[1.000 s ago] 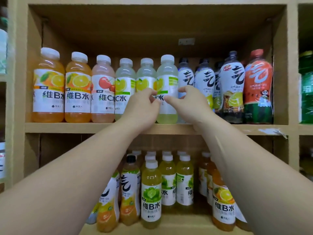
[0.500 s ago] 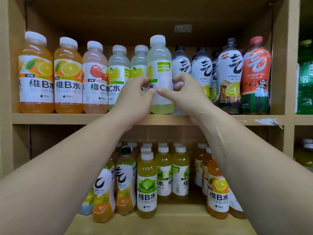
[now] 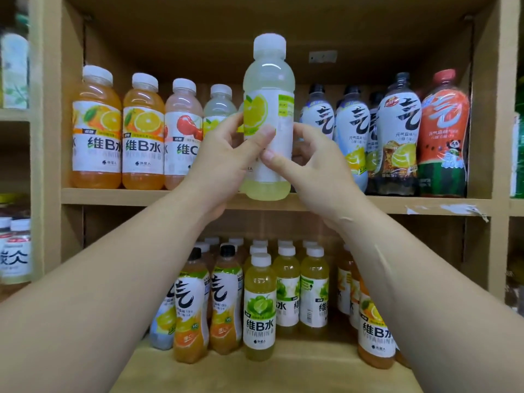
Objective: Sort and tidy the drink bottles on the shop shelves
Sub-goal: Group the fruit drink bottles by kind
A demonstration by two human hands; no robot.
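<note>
A pale yellow lemon drink bottle (image 3: 268, 89) with a white cap is upright in front of the upper shelf (image 3: 113, 195), its base at the shelf's front edge. My left hand (image 3: 226, 160) grips its left side and my right hand (image 3: 312, 168) grips its right side, both thumbs across the label. The label's lemon picture faces left of me. Behind it on the same shelf stand two orange bottles (image 3: 96, 131), a pink apple bottle (image 3: 183, 131), another lemon bottle (image 3: 219, 109), then dark-capped white-label bottles (image 3: 351, 131) and a red watermelon bottle (image 3: 443, 131).
The lower shelf (image 3: 283, 367) holds several green lime bottles (image 3: 259, 304), orange-and-white bottles (image 3: 191, 310) on the left and an orange bottle (image 3: 375, 330) on the right. Wooden uprights (image 3: 48, 137) bound the bay on both sides. More bottles stand in the neighbouring bays.
Both hands have lifted the lemon bottle out of the row and brought it forward and up. Its label has turned. The camera has moved closer to the shelf.
</note>
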